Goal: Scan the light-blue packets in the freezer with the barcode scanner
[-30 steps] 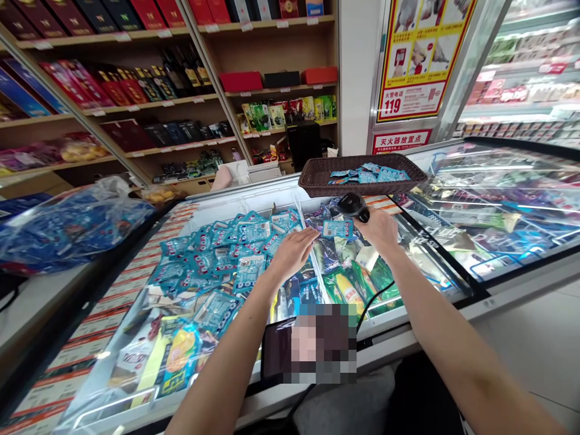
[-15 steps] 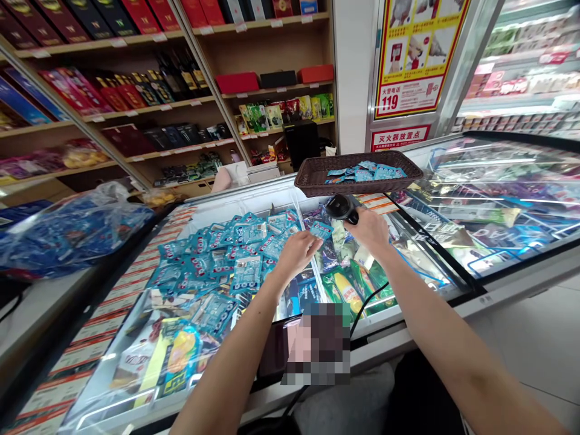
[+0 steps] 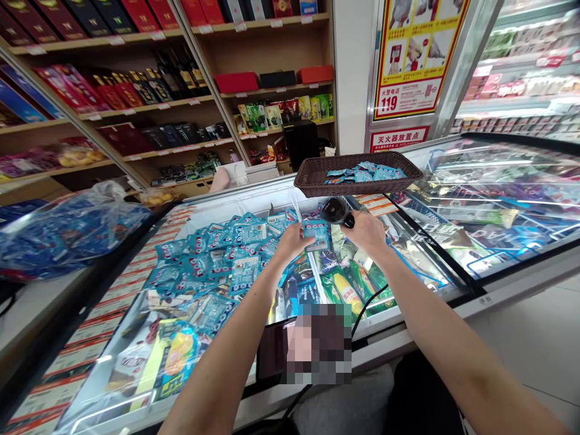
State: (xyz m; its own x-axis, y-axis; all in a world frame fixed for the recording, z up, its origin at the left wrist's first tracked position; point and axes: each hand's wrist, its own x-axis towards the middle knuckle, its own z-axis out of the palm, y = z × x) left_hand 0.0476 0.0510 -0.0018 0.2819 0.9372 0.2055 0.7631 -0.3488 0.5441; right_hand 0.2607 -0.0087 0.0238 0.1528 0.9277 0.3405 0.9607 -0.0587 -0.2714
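Note:
My left hand (image 3: 292, 241) is closed on the edge of a small blue packet (image 3: 316, 234), whose printed face with a pale label is turned up. Just right of it, my right hand (image 3: 366, 232) grips a black handheld barcode scanner (image 3: 335, 210), its head pointing left above the packet. A black cable (image 3: 369, 304) runs down from below the right hand. Many similar blue packets (image 3: 247, 232) lie in a heap on the freezer's glass top, left of my hands. More blue packets (image 3: 367, 172) rest in a brown woven basket (image 3: 312, 186) behind the scanner.
A dark phone-like device (image 3: 272, 350), partly blurred out, lies at the freezer's front edge. Frozen goods (image 3: 348, 290) show beneath the glass. A large clear bag of blue packs (image 3: 77, 232) sits at left. Shelves of boxes and bottles (image 3: 172, 78) stand behind.
My left hand has brought the blue packet flatter and more into view. The scanner in my right hand has shifted slightly left and its head has turned toward the packet.

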